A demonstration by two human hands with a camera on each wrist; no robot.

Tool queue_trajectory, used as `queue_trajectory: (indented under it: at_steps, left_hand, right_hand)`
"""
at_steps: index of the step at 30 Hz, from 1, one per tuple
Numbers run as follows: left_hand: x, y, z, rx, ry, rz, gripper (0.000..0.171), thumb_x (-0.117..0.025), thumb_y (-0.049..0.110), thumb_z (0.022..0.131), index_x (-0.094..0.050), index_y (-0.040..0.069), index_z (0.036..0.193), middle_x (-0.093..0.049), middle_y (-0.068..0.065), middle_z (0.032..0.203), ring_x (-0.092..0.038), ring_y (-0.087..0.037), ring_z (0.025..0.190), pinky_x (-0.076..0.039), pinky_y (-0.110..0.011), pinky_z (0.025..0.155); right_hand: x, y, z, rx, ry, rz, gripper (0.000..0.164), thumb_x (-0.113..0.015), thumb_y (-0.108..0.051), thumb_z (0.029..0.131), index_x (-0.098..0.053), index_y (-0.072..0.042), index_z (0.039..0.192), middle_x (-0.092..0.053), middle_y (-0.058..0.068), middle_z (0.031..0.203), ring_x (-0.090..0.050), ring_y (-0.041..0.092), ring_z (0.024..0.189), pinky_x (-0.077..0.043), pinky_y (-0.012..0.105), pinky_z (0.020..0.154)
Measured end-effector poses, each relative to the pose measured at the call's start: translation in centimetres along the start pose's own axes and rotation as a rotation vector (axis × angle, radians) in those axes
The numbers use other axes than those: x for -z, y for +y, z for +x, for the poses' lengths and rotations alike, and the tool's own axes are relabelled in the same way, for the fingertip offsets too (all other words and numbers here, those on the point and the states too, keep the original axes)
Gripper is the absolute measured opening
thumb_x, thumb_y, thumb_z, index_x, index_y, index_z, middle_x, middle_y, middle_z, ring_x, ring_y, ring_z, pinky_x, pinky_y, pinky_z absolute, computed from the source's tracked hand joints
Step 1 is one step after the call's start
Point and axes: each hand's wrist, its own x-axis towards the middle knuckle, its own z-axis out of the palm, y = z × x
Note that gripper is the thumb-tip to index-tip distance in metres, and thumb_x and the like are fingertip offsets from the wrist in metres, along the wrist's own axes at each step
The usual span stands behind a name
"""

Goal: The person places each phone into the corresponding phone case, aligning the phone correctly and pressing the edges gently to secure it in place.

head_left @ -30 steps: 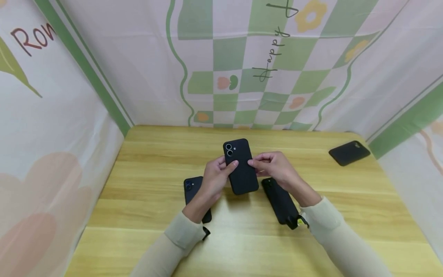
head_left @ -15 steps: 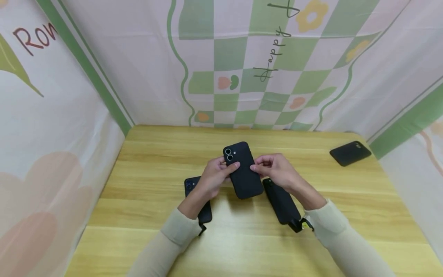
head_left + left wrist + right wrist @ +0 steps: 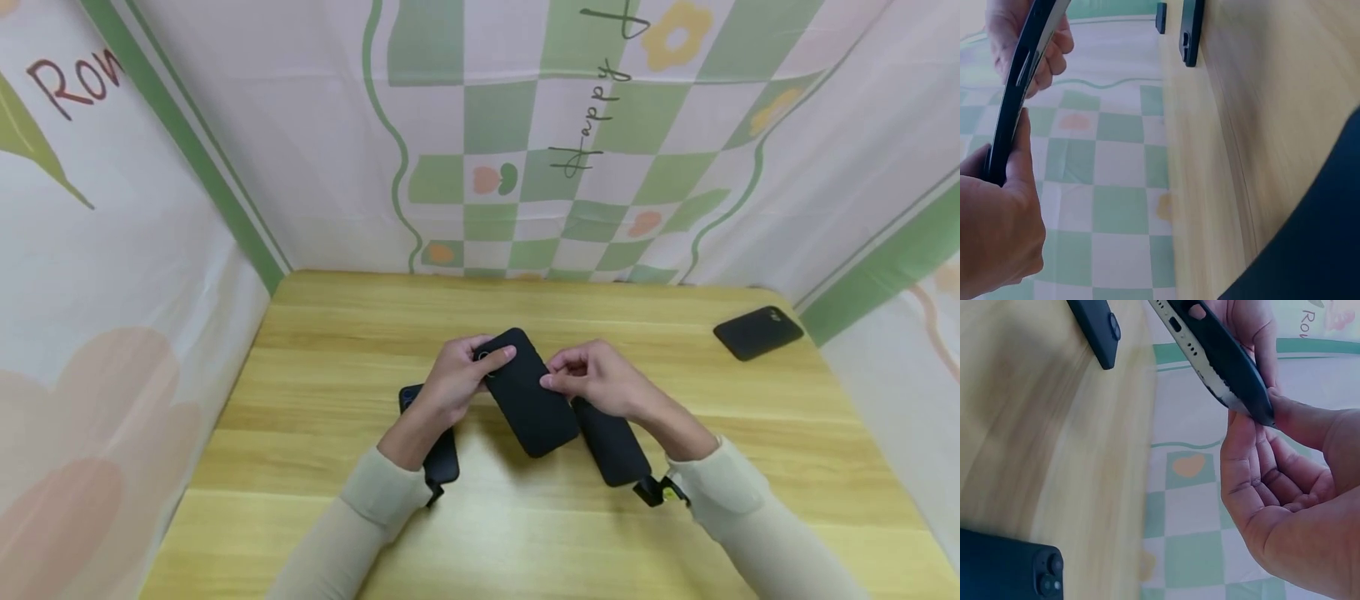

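Note:
Both hands hold a phone with a black case (image 3: 531, 404) above the table, tilted. My left hand (image 3: 453, 379) grips its camera end, thumb across the back and partly over the lens rings. With thumb and fingers, my right hand (image 3: 600, 379) pinches the opposite long edge. From the right wrist, the phone's pale bottom edge (image 3: 1186, 347) shows a port and small holes, and the black case (image 3: 1235, 369) stands partly away from it at the pinched corner. In the left wrist view the held phone (image 3: 1013, 94) appears edge-on, a side slot visible.
On the wooden table (image 3: 322, 433) a dark phone (image 3: 442, 458) lies under the left forearm. Another black phone (image 3: 611, 450) lies below the right hand. A black phone or case (image 3: 757, 333) rests at the far right corner. Patterned curtains (image 3: 525, 167) surround the table.
The held phone has come down towards the person and turned further to a slant. The left thumb now covers more of the lens area. My right hand has dropped slightly, still pinching the edge.

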Motion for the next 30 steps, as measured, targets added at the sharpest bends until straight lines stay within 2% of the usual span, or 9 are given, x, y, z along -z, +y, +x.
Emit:
queue_trajectory:
  at_steps: [7,15,23,26,30]
  left_hand:
    - [-0.5,0.3,-0.3,-0.074,0.068,-0.027,0.029,-0.071,0.014,0.104,-0.070,-0.002,0.128,-0.073,-0.011,0.115,-0.074,-0.015,0.092,-0.062,-0.026,0.077]
    - [-0.7,0.3,-0.4,-0.156,0.168,-0.071,0.025,-0.071,0.014,0.104,-0.071,-0.004,0.121,-0.070,-0.005,0.100,-0.071,-0.012,0.087,-0.061,-0.024,0.076]
    - [-0.8,0.3,-0.4,-0.191,0.238,-0.115,0.028,-0.072,0.014,0.103,-0.070,-0.004,0.124,-0.072,-0.009,0.110,-0.072,-0.013,0.094,-0.061,-0.025,0.078]
    - [-0.9,0.3,-0.5,-0.189,0.248,-0.129,0.026,-0.072,0.014,0.103,-0.070,-0.004,0.122,-0.072,-0.009,0.109,-0.072,-0.014,0.094,-0.062,-0.025,0.078]
    - [-0.9,0.5,-0.4,-0.189,0.232,-0.145,0.023,-0.071,0.013,0.103,-0.070,-0.004,0.119,-0.071,-0.006,0.101,-0.073,-0.013,0.090,-0.062,-0.024,0.076]
  right_hand:
    - [0.0,-0.2,-0.1,-0.020,0.133,-0.038,0.022,-0.078,-0.018,0.099,-0.079,0.001,0.111,-0.077,0.006,0.092,-0.070,0.014,0.079,-0.060,0.029,0.071]
    - [-0.1,0.8,-0.6,-0.057,0.187,-0.067,0.028,-0.079,-0.023,0.098,-0.080,-0.001,0.115,-0.080,0.009,0.104,-0.073,0.013,0.089,-0.059,0.023,0.075]
    - [-0.2,1.9,-0.9,-0.098,0.200,0.037,0.028,-0.078,-0.021,0.099,-0.079,0.003,0.115,-0.080,0.013,0.106,-0.076,0.012,0.087,-0.065,0.042,0.081]
    - [-0.2,2.0,-1.0,-0.099,0.206,0.066,0.028,-0.078,-0.020,0.099,-0.078,0.003,0.116,-0.080,0.013,0.106,-0.076,0.012,0.086,-0.065,0.040,0.081]
    - [0.0,2.0,-1.2,-0.077,0.234,0.035,0.027,-0.078,-0.018,0.099,-0.079,0.002,0.117,-0.080,0.013,0.107,-0.075,0.013,0.084,-0.065,0.039,0.078]
